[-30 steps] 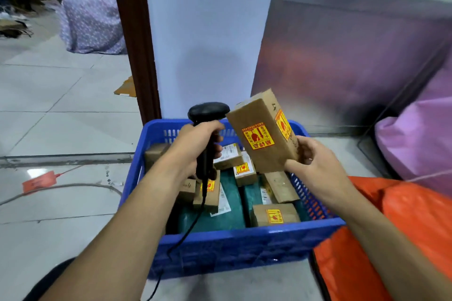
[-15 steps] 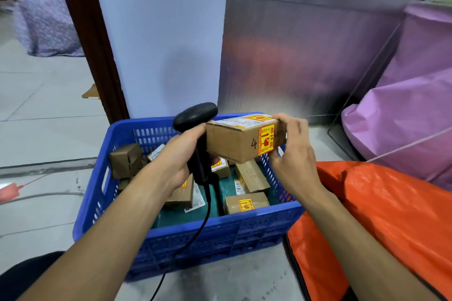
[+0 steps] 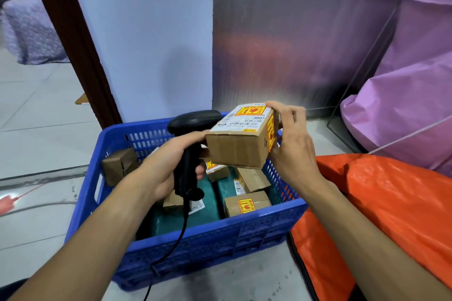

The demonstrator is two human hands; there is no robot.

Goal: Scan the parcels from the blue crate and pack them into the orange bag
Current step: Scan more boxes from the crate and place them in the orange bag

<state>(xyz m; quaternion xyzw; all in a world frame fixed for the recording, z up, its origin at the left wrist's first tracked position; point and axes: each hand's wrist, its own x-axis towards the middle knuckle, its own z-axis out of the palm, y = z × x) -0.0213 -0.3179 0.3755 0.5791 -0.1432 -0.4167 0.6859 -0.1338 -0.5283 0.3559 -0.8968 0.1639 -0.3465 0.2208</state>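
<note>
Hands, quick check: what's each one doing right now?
Left hand: closed around the black scanner handle.
Right hand: holding the cardboard parcel above the blue crate, label side up.

A pale tiled floor (image 3: 36,134) runs from the near edge to the far left. A dark brown door frame (image 3: 73,39) leans up from the floor at the left, and beside it on the right stands a plain bluish-white wall (image 3: 151,32). To the right of that wall is a dull metal panel (image 3: 293,51) with a red smear of reflection. At the far left sits a purple speckled bundle (image 3: 29,32), blurred. A big purple sack (image 3: 411,85) fills the far right, with a thin white cord (image 3: 411,134) across it. A piece of cardboard (image 3: 82,99) lies on the floor by the door frame. At the near left lie a red tag (image 3: 7,203) and a grey cable (image 3: 44,206).
</note>
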